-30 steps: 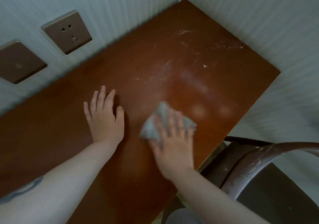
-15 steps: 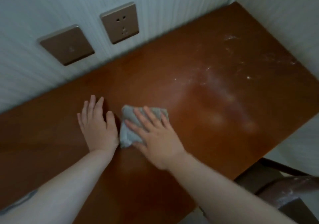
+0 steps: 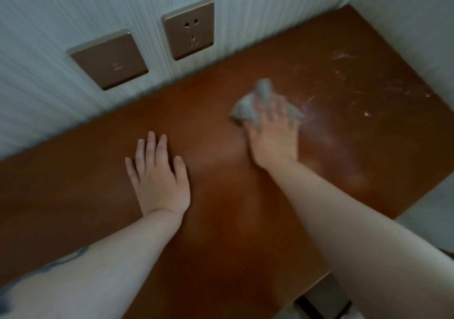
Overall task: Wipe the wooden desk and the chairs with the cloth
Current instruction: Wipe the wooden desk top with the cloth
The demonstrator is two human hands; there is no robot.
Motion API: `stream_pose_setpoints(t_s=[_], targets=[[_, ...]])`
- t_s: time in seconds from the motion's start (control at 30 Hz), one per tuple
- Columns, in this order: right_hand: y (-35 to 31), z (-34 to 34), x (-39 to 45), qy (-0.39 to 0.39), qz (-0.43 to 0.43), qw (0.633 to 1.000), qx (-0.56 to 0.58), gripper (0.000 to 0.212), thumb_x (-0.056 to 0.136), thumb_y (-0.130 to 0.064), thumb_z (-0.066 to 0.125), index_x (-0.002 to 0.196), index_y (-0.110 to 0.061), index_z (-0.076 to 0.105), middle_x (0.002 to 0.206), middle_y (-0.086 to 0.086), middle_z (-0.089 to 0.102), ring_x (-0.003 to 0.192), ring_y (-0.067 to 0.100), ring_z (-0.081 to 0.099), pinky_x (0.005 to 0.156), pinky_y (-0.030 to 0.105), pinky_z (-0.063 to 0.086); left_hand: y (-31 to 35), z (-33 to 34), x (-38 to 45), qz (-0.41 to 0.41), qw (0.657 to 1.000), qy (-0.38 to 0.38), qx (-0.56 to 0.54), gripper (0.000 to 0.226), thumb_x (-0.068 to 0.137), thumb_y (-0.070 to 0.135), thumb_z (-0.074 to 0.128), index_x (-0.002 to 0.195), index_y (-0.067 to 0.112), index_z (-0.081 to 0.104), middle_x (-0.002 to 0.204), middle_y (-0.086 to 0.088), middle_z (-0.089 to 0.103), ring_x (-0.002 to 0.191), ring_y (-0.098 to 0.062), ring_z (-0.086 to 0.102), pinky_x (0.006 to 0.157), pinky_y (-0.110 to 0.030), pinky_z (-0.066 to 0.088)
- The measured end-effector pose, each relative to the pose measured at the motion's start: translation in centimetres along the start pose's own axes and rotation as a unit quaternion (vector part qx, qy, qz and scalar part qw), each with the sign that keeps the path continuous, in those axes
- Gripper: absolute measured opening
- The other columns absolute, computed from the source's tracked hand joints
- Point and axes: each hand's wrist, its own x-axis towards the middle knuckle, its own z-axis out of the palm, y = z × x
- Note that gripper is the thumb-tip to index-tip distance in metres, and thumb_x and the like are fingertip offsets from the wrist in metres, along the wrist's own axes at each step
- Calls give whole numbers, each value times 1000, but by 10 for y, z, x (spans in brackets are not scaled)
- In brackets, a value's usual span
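Two hands are down on the wooden worktop (image 3: pixel 221 220), which sits pushed into a corner of pale ribbed wall. My left hand (image 3: pixel 159 178) lies flat and empty, palm down, fingers loosely spread, near the middle of the board. My right hand (image 3: pixel 275 134) is further out toward the back wall, fingers splayed and pressing down on the grey cloth (image 3: pixel 248 107), which is crumpled beneath my fingertips and bunches out past them on the far and left sides; the hand and cloth are blurred. Just right of the cloth, whitish smears (image 3: pixel 353 82) mark the far right part of the worktop. On the wall behind, a bronze-coloured socket (image 3: pixel 189 28) is mounted beside a blank plate (image 3: pixel 108 59) of the same finish.
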Motion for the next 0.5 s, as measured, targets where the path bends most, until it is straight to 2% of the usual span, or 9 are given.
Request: stream_pose_setpoints(t_s=[0.07, 0.13, 0.2, 0.23, 0.3, 0.33, 0.37, 0.43, 0.5], targets=[[29, 0, -18, 28, 150, 988, 27, 61, 100, -51, 19, 153, -28, -1, 161, 6, -4, 147, 24, -8, 117, 50, 2, 0, 0, 0, 6, 1000, -2, 5, 52, 97, 37, 31, 148, 23, 30, 159, 3, 18, 147, -15, 4, 119, -44, -1], [17, 5, -51, 37, 201, 979, 7, 62, 100, -50, 19, 153, -26, -4, 160, 8, -8, 146, 26, -11, 117, 51, 2, 1, 0, 0, 11, 1000, -4, 8, 53, 97, 37, 31, 148, 23, 29, 159, 2, 18, 147, -15, 3, 119, -45, -2], [-18, 13, -71, 25, 98, 995, 13, 63, 99, -50, 19, 152, -27, -6, 159, 6, -12, 145, 26, -14, 116, 50, -2, 1, 0, 0, 13, 1000, -4, 7, 53, 98, 37, 32, 148, 22, 29, 159, 2, 17, 147, -15, 3, 119, -45, -2], [-34, 15, -74, 3, -1, 1000, 19, 62, 99, -50, 20, 152, -29, -6, 159, 3, -13, 145, 24, -16, 116, 48, -4, 0, 0, 0, 13, 1000, -2, 4, 52, 98, 36, 33, 148, 22, 30, 159, 2, 18, 147, -16, 4, 119, -45, -2], [-40, 9, -55, -36, -176, 984, -2, 61, 99, -51, 22, 152, -32, -3, 159, -1, -12, 145, 20, -16, 117, 47, -3, 0, -1, -1, 16, 1000, 6, -3, 51, 97, 34, 35, 147, 21, 33, 158, 2, 21, 147, -16, 6, 119, -46, -1], [-28, 4, -41, -41, -191, 981, -13, 61, 100, -50, 24, 152, -32, -1, 160, -1, -8, 146, 20, -13, 118, 48, 0, -1, -1, -1, 18, 1000, 9, -10, 50, 97, 34, 35, 146, 21, 34, 158, 2, 22, 147, -16, 7, 119, -46, -1], [-9, 0, -30, -30, -141, 989, -14, 61, 100, -49, 25, 152, -31, 1, 161, 0, -4, 147, 21, -9, 117, 50, 4, -1, -1, -1, 20, 1000, 13, -19, 50, 97, 34, 35, 145, 21, 35, 157, 2, 23, 146, -15, 8, 119, -45, -1], [37, -2, -31, 17, 81, 996, 27, 61, 100, -49, 24, 153, -29, 1, 161, 5, -1, 147, 25, -6, 116, 53, 6, -2, -2, -3, 25, 998, 27, -45, 48, 97, 33, 36, 143, 21, 39, 156, 3, 27, 146, -15, 11, 119, -45, 0], [49, 5, -68, 49, 265, 962, 45, 61, 100, -50, 19, 153, -28, -3, 161, 7, -4, 146, 27, -8, 116, 54, 5, -3, -4, -6, 34, 995, 46, -82, 45, 96, 31, 39, 139, 20, 44, 154, 2, 32, 145, -16, 16, 119, -46, 4]])
